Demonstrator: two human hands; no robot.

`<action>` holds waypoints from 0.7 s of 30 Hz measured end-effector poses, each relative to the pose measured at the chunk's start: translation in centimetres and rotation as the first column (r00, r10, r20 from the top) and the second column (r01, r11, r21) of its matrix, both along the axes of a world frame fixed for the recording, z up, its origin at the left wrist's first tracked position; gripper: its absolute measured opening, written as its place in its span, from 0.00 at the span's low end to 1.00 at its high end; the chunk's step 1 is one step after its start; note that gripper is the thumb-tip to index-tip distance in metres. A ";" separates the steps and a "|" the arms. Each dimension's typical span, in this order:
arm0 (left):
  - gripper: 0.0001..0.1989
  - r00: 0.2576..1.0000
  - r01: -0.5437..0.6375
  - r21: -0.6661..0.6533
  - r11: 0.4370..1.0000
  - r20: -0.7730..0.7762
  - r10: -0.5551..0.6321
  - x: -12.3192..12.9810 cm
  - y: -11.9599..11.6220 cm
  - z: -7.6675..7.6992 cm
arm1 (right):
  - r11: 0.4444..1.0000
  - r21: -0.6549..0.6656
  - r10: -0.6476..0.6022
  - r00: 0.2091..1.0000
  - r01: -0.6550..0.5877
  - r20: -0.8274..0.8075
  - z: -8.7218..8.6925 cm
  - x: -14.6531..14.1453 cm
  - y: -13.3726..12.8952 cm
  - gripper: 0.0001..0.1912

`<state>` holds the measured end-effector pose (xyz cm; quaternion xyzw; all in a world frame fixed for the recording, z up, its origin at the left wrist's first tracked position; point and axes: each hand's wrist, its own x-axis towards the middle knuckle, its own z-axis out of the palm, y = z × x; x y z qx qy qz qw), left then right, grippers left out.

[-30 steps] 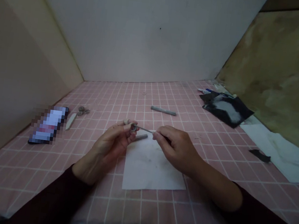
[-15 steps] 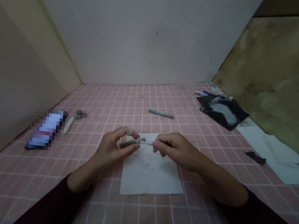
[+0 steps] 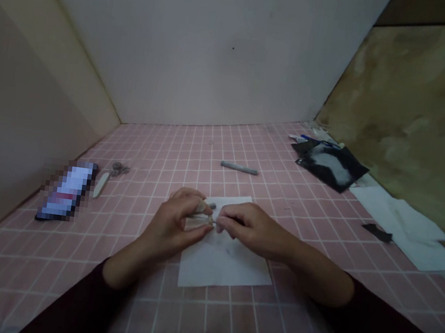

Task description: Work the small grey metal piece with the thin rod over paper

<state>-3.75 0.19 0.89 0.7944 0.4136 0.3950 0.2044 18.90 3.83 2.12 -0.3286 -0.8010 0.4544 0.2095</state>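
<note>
Thin rod (image 3: pixel 198 217) btwn both hands (image 3: pixel 174 223) (image 3: pixel 257 228)

The small ring-like piece (image 3: pixel 211 221), its detail unresolved, is pinched in the left hand (image 3: pixel 174 220). The slender, pale rod (image 3: pixel 197 217) lies near-horizontal, through or against it (indistinguishable), its right end inside the right hand (image 3: pixel 253 228).

A long, plain, very dark maroon cloth sleeve (image 3: pixel 78 295) is covering the person's left arm, and a matching dark maroon cloth sleeve (image 3: pixel 386 322) is covering the right, its edge sitting higher up the forearm. Both are leaving the wrists bare. A small, pale beige, band-like covering (image 3: pixel 201 206) is wrapping one finger of the left hand (image 3: pixel 172 222), its material looking too blurred to tell.
</note>
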 end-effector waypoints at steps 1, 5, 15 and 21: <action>0.08 1.000 -0.026 0.004 1.000 0.005 0.026 -0.1 0.0 0.1 | 1.000 0.002 -0.001 1.000 0.001 0.001 0.1 0.1 0.0 0.13; 0.08 1.000 -0.017 0.026 1.000 -0.010 0.017 -0.2 0.0 0.4 | 1.000 0.025 -0.010 1.000 0.010 0.020 0.3 0.3 0.1 0.13; 0.07 0.998 0.048 0.030 0.998 -0.036 -0.047 0.0 0.0 0.1 | 0.999 0.017 0.029 0.999 -0.030 0.046 0.2 0.2 0.1 0.14; 0.08 0.999 0.008 -0.008 1.000 -0.041 -0.008 -0.2 0.0 0.1 | 1.000 0.011 0.027 0.996 -0.028 0.083 0.4 0.5 0.0 0.14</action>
